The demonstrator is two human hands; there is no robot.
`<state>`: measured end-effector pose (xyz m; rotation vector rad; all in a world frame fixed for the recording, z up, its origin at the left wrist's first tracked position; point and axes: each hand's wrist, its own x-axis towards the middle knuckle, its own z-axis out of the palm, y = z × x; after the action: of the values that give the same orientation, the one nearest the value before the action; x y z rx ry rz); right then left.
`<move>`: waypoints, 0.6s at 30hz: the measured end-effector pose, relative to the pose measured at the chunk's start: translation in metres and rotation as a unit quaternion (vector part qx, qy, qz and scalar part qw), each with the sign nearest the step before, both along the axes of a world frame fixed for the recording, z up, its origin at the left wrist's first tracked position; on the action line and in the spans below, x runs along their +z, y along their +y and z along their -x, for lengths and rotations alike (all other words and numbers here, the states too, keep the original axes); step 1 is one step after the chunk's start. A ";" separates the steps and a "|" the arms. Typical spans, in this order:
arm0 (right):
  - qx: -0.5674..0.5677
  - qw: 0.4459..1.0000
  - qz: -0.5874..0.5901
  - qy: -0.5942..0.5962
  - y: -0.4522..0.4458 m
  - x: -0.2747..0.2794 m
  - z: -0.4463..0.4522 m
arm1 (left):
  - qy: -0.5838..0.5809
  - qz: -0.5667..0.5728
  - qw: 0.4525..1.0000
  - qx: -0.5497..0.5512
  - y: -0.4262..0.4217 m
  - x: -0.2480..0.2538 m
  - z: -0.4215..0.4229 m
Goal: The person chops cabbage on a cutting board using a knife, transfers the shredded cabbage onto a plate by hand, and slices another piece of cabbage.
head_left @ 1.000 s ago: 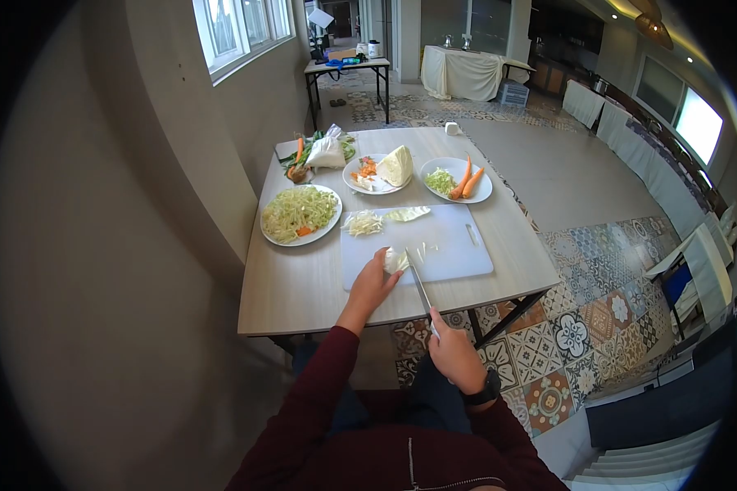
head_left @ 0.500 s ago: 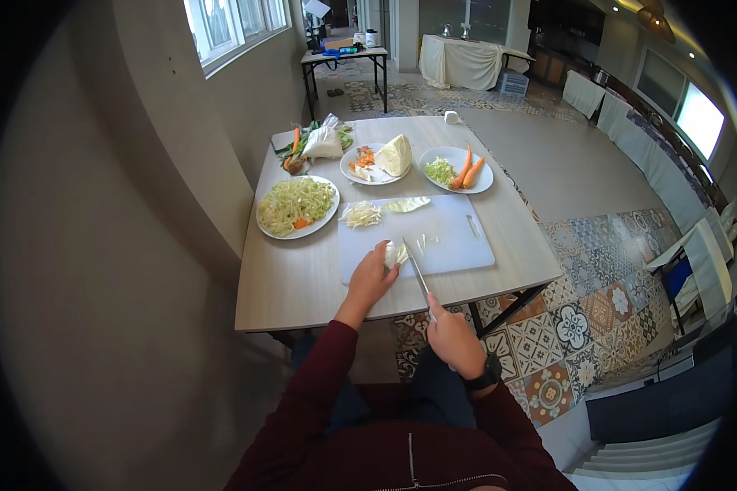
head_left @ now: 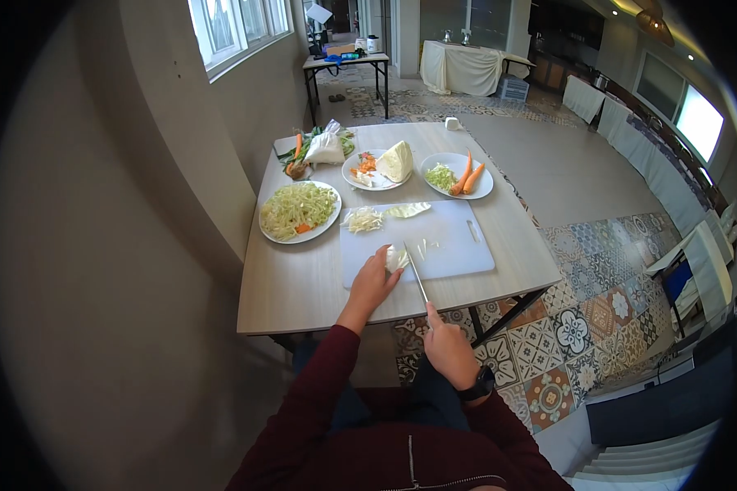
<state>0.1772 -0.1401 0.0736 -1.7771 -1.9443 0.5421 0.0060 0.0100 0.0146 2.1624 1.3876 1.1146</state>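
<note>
On the white cutting board [head_left: 454,254], my left hand [head_left: 373,280] presses down a pale cabbage piece [head_left: 397,258], its fingers wrapped round the left side. My right hand [head_left: 449,348] grips the handle of a knife [head_left: 418,279], whose blade lies against the right edge of that piece. A few thin shreds [head_left: 427,245] are just right of the blade. At the board's upper left sit a heap of cabbage shreds [head_left: 363,219] and a flat cabbage leaf piece [head_left: 408,210].
A plate of shredded cabbage [head_left: 300,211] stands left of the board. Behind it are a plate with a cabbage wedge [head_left: 395,162], a plate with carrots [head_left: 465,177], a plastic bag [head_left: 326,149] beside vegetables, and a small white object [head_left: 452,123].
The view has shifted slightly up and down. The knife has moved a little against the cabbage piece, and my right hand has shifted slightly. My left hand keeps its hold.
</note>
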 end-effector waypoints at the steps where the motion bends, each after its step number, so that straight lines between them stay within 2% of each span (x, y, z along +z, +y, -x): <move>1: 0.003 1.000 -0.008 0.002 -0.003 -0.004 -0.001 | -0.002 -0.009 1.000 -0.001 0.000 -0.001 0.000; 5: 0.004 1.000 -0.007 -0.005 -0.013 0.000 0.000 | -0.008 0.013 1.000 0.001 -0.002 0.004 0.000; 11: -0.001 1.000 0.002 0.023 -0.014 0.005 -0.009 | -0.003 -0.019 1.000 0.003 0.002 -0.005 0.001; 14: 0.011 1.000 -0.002 0.024 -0.008 0.013 -0.015 | -0.009 -0.090 0.996 0.009 0.003 -0.009 -0.001; 18: -0.002 0.999 -0.009 0.037 -0.002 0.009 -0.017 | -0.007 -0.079 0.997 0.013 0.003 -0.010 0.000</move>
<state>0.1945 -0.1422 0.0828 -1.7250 -1.8882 0.5794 0.0063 0.0130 0.0044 2.2465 1.3659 1.2860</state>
